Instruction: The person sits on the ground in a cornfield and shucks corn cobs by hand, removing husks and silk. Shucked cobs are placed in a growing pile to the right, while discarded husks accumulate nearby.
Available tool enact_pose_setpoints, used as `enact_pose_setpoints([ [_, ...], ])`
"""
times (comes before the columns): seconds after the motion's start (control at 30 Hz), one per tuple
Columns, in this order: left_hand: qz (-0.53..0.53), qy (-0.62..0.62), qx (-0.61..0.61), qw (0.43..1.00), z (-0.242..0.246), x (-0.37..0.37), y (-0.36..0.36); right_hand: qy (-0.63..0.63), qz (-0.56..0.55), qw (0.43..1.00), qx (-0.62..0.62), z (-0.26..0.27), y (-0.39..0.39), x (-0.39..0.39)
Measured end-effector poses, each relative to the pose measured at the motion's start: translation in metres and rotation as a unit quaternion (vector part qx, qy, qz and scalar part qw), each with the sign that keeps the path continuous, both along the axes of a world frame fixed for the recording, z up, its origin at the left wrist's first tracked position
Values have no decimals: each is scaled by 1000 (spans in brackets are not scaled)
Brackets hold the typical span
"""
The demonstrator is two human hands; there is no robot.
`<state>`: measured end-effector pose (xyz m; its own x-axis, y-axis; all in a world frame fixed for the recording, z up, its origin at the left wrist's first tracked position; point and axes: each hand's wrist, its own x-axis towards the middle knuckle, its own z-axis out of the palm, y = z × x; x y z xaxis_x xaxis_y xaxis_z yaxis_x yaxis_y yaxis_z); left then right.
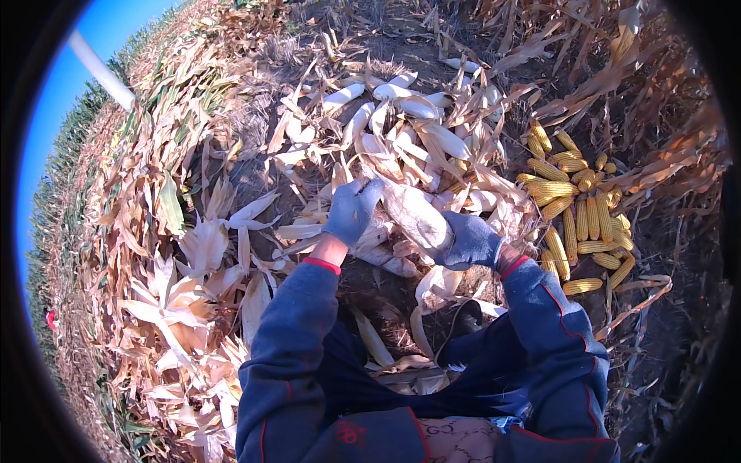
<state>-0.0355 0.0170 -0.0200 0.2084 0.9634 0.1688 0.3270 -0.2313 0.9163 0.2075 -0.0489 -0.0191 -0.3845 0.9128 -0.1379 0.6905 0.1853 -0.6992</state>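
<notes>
Between my two gloved hands is an ear of corn (pixel 418 220) still wrapped in its pale, dry husk. My left hand (pixel 353 211), in a grey work glove, grips the husk at the ear's upper left end. At the lower right end my right hand (pixel 470 240), gloved the same way, is closed around the ear; its fingertips are partly hidden. Beyond the hands lies a heap of unhusked ears (pixel 446 142) among loose husks. To the right, a pile of bare yellow corn cobs (pixel 587 214) rests on the soil.
Stripped husks (pixel 168 307) lie heaped at the left. Dry corn stalks and leaves (pixel 666 150) border the right side. A pale pole (pixel 101 72) rises at the upper left, with standing green plants (pixel 52 168) along the far edge. A small red thing (pixel 50 318) shows at far left.
</notes>
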Motion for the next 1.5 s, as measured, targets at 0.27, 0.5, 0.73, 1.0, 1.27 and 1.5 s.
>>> enact_pose_setpoints([
  [0.27, 80, -131, 36, 987, -14, 14, -4, 20, 0, 998, 57, 0, -8, -8],
  [0.5, 220, -49, 27, 974, -34, 21, 7, -44, -101, 989, 95, -23, -2, -23],
  [0.73, 150, -511, -270, 802, -18, 34, 5, 243, -78, 966, 46, -46, 20, -42],
  [1.0, 24, -531, -259, 807, -24, 59, -13, 292, -316, 881, 198, -32, 47, -46],
  [1.27, 63, -405, -140, 901, -45, 3, 12, 203, -577, 776, 151, -48, 88, 38],
  [1.5, 76, -432, -159, 885, -27, -24, 14, 371, -548, 733, 159, -48, 90, 54],
])
